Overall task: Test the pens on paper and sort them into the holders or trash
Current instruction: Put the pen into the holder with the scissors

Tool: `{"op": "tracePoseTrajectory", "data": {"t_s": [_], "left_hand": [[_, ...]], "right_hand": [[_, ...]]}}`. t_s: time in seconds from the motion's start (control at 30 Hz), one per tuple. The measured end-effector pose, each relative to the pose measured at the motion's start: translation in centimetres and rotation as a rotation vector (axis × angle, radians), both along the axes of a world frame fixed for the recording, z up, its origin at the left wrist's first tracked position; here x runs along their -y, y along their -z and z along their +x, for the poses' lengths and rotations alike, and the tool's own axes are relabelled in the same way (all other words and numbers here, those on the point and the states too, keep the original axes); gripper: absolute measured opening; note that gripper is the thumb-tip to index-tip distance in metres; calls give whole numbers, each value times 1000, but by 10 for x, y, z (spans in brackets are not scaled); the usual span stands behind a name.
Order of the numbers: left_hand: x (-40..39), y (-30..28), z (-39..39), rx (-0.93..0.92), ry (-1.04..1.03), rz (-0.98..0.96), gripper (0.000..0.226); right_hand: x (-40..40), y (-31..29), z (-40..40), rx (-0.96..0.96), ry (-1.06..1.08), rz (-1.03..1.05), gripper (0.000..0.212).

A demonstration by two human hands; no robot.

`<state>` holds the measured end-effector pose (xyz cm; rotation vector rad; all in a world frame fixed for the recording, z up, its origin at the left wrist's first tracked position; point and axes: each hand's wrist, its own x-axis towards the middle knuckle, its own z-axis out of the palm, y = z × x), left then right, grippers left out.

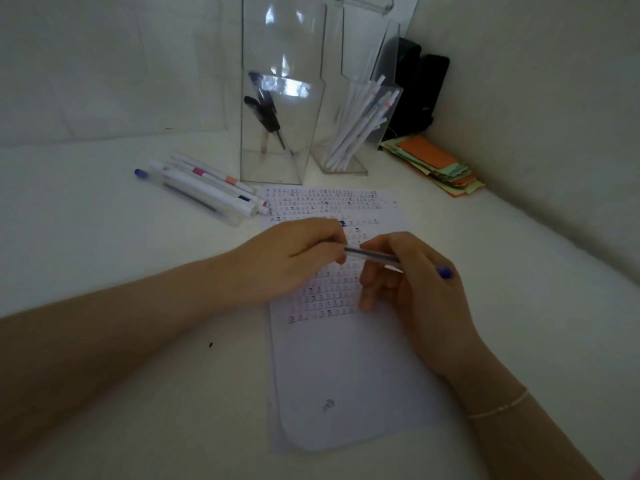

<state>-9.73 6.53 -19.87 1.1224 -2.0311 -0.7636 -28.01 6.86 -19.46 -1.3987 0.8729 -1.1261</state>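
Both hands over the paper (346,368) on the white bench (104,237): left hand (291,258) and right hand (412,282) each have fingers curled round a clear-barrelled pen (372,255), held roughly level just above the sheet, its blue end (444,272) sticking out past the right hand. Paper's upper half carries rows of small test marks. Behind the sheet, the left clear holder (277,133) contains dark pens and the right clear holder (353,133) white pens, loose pens (207,188) lie to their left, and coloured paper slips (436,164) sit far right.
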Motion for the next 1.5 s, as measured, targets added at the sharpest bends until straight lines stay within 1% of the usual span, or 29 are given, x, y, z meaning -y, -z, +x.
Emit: {"op": "tracePoseTrajectory", "data": {"t_s": [0.07, 0.17, 0.27, 0.3, 0.37, 0.4, 0.43, 0.47, 0.5, 0.53, 0.57, 0.63, 0.67, 0.7, 0.73, 0.77, 0.87, 0.9, 0.93, 0.97, 1.07, 1.1, 1.13, 1.17, 1.2, 1.27, 1.33, 1.43, 1.5], "left_hand": [[1, 0, -1, -82, 0, 68, 24], [-1, 3, -2, -116, 4, 62, 22], [-2, 5, 0, -174, 10, 67, 17], [-2, 5, 0, -192, 12, 74, 14], [0, 2, 2, -209, -3, 67, 11], [2, 0, 3, -195, -19, 43, 10], [5, -4, 5, -172, -41, 11, 9], [8, -8, 8, -147, -74, -27, 8], [11, -12, 12, -114, -113, -72, 6], [12, -17, 15, -82, -148, -116, 5], [14, -20, 18, -55, -171, -157, 5], [15, -25, 20, -14, -189, -230, 4], [14, -27, 20, -8, -195, -260, 3], [14, -30, 21, -16, -213, -283, 2], [14, -32, 23, -46, -242, -298, 5], [15, -35, 26, -98, -277, -307, 9], [25, -40, 43, -277, -354, -308, 28], [29, -38, 50, -306, -372, -300, 35], [32, -33, 56, -293, -394, -296, 39], [35, -26, 63, -231, -423, -296, 39], [42, 2, 78, 117, -436, -246, 28], [44, 9, 81, 227, -413, -266, 29], [46, 13, 82, 313, -392, -299, 34], [48, 16, 83, 362, -378, -328, 39], [49, 18, 83, 383, -378, -346, 42], [51, 21, 84, 404, -385, -363, 44], [51, 23, 84, 430, -387, -370, 46], [53, 25, 84, 427, -397, -387, 42], [55, 26, 83, 421, -404, -387, 43]], "right_hand": [[-2, 0, 1, -30, -39, -61, 30], [-5, -3, 0, -37, -51, -83, 30], [-7, -2, 2, -88, -29, -114, 29], [-7, -3, 3, -88, -29, -102, 28], [-5, -7, 3, -44, -20, -4, 27], [-2, -13, 3, -21, 35, 49, 24], [4, -19, 0, -30, 137, 63, 20], [9, -26, -4, -88, 266, 23, 18], [15, -33, -8, -190, 393, -76, 18], [19, -40, -10, -331, 475, -219, 20], [21, -45, -8, -532, 474, -382, 20], [21, -49, 10, -963, 295, -694, 21], [24, -46, 20, -1117, 222, -866, 18], [27, -45, 30, -1209, 196, -1012, 14], [29, -49, 41, -1269, 180, -1093, 11], [32, -57, 50, -1316, 148, -1064, 11], [48, -91, 70, -1341, 44, -830, 15], [55, -102, 77, -1335, 41, -826, 15], [62, -115, 83, -1280, 61, -832, 15], [70, -128, 90, -1146, 113, -817, 21], [98, -158, 112, -615, 261, -683, 52], [106, -166, 120, -493, 299, -674, 61], [113, -169, 127, -416, 320, -684, 70], [119, -169, 135, -380, 332, -706, 77], [124, -166, 142, -386, 338, -734, 81], [132, -154, 152, -477, 329, -773, 76], [140, -137, 157, -615, 285, -762, 62], [145, -116, 158, -829, 217, -753, 39], [146, -109, 159, -918, 193, -785, 20]]}}
